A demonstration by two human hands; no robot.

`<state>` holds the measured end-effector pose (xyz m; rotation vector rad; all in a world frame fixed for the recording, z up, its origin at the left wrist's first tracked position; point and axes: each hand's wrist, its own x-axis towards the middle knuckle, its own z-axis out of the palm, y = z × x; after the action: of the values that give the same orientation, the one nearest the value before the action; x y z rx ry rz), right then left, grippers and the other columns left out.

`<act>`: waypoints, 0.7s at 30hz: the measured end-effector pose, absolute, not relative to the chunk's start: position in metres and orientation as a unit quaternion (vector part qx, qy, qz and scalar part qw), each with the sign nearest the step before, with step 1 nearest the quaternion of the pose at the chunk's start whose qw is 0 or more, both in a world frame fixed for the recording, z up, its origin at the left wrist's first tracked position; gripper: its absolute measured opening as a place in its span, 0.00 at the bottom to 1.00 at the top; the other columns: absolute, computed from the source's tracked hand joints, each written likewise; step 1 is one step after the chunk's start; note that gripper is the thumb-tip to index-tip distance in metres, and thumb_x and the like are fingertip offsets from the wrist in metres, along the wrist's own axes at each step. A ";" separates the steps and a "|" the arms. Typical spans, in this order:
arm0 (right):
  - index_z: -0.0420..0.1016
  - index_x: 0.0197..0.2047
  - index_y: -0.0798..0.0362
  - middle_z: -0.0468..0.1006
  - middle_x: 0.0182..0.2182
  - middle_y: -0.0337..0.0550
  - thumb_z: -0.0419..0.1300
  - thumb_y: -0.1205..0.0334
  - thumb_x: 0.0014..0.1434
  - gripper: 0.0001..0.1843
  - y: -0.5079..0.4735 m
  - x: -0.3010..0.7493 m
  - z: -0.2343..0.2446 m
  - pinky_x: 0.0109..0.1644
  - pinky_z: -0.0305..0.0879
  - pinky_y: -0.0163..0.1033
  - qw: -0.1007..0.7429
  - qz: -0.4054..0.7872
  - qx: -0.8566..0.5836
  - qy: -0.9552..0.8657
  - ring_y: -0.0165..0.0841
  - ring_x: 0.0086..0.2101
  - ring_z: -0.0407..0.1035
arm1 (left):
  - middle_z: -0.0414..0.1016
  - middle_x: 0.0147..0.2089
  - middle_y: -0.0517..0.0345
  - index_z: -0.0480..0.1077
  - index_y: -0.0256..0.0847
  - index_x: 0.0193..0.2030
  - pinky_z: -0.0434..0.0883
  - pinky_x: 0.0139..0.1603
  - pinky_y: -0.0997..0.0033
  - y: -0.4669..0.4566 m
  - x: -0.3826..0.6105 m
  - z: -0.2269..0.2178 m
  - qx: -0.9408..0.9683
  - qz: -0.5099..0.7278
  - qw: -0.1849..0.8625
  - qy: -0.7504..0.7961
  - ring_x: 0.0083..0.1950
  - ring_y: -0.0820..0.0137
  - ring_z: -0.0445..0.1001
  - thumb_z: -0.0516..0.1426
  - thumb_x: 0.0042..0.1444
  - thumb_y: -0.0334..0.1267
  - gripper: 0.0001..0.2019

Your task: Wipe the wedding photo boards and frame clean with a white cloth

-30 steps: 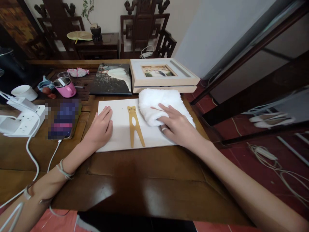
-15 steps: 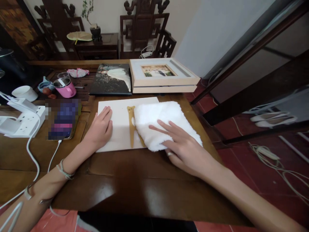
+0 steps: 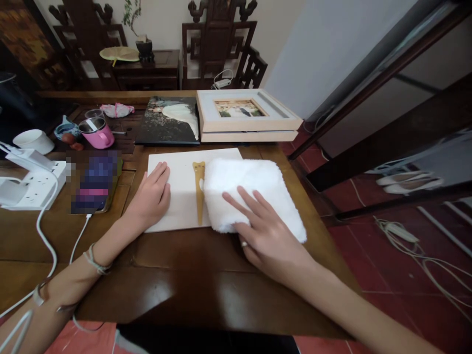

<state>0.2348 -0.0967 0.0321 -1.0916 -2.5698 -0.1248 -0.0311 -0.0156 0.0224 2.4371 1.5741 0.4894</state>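
Observation:
My left hand (image 3: 155, 191) lies flat on the left part of a thin white board (image 3: 179, 194), fingers stretched out and close together. My right hand (image 3: 266, 231) rests on a folded, fluffy white towel (image 3: 245, 172), its fingers spread over the cloth and a ring on one digit. The towel covers the board's right part and reaches past it onto the table. Left of the towel shows a tapering gold-coloured shape (image 3: 199, 189) on the board; whether it is printed or a separate piece I cannot tell. A small white spot touches the towel's left edge.
Behind the board are a dark picture panel (image 3: 170, 120) and stacked light wood frames (image 3: 250, 125). To the left lie a phone (image 3: 96, 182) on a cable, a white power strip (image 3: 40, 187), a pink mug (image 3: 96, 132) and a white cup (image 3: 34, 141). The table edge is on the right.
My right hand and the towel have shifted slightly left and toward me; the towel lies flatter, hiding more of the gold shape's right side. My left hand stays on the board.

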 end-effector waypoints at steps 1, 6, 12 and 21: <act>0.73 0.27 0.56 0.67 0.61 0.66 0.52 0.81 0.44 0.13 -0.102 0.234 0.032 0.63 0.58 0.70 0.179 -0.046 -0.384 -0.905 0.62 0.64 0.51 | 0.55 0.72 0.36 0.57 0.29 0.67 0.50 0.72 0.43 -0.014 -0.032 0.022 0.824 0.165 0.099 0.532 0.74 0.55 0.49 0.42 0.66 0.33 0.24; 0.72 0.26 0.53 0.66 0.63 0.57 0.51 0.81 0.44 0.15 -0.106 0.241 0.028 0.66 0.57 0.66 0.208 -0.024 -0.372 -0.904 0.55 0.66 0.49 | 0.54 0.72 0.35 0.57 0.27 0.67 0.50 0.72 0.43 -0.013 -0.033 0.021 0.823 0.157 0.096 0.537 0.75 0.55 0.49 0.41 0.66 0.33 0.25; 0.76 0.33 0.55 0.69 0.61 0.58 0.52 0.80 0.48 0.15 -0.069 0.252 0.028 0.64 0.60 0.66 0.185 -0.020 -0.364 -0.913 0.55 0.65 0.54 | 0.53 0.72 0.34 0.56 0.25 0.67 0.50 0.72 0.44 -0.020 -0.032 0.020 0.820 0.148 0.097 0.544 0.75 0.55 0.48 0.41 0.66 0.33 0.25; 0.75 0.38 0.55 0.68 0.62 0.57 0.51 0.79 0.50 0.17 -0.049 0.257 0.022 0.65 0.56 0.66 0.199 -0.005 -0.409 -0.891 0.53 0.66 0.52 | 0.54 0.72 0.34 0.56 0.24 0.67 0.50 0.72 0.43 -0.026 -0.033 0.022 0.824 0.149 0.098 0.538 0.75 0.54 0.49 0.41 0.66 0.33 0.25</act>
<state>0.2575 -0.0491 0.0224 -1.1431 -2.4908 -0.0139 -0.0325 -0.0259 0.0222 2.4377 1.5931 0.4408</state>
